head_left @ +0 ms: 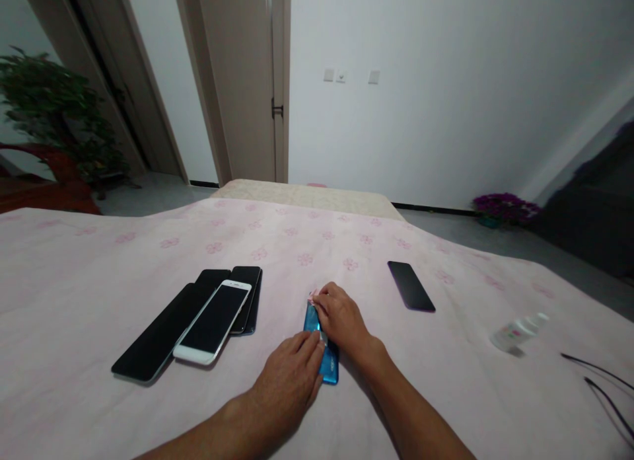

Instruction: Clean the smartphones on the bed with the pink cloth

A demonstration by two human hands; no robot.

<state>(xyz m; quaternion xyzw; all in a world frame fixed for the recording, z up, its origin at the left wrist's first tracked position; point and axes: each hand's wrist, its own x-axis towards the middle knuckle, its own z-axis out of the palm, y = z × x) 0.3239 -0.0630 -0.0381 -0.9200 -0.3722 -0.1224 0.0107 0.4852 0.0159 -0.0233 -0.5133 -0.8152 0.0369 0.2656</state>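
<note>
A blue phone [329,367] lies back side up on the pink flowered cloth [376,407]. My left hand [290,374] holds it down from the left, with the fingers closed together over its middle. Bent over the phone's far end, my right hand [341,318] pinches a small crumpled pinkish-white wipe [312,297] against it. Part of the wipe and most of the phone's middle are hidden under my fingers. To the left lie a white phone [212,324] and several black phones [156,331], overlapping one another. Another dark phone [411,286] lies apart on the right.
A small clear spray bottle [518,332] lies on its side at the right. Black cable ends [601,377] reach in from the right edge. Beyond the cloth are a door [242,83], a leafy plant [54,110] and purple flowers [505,205].
</note>
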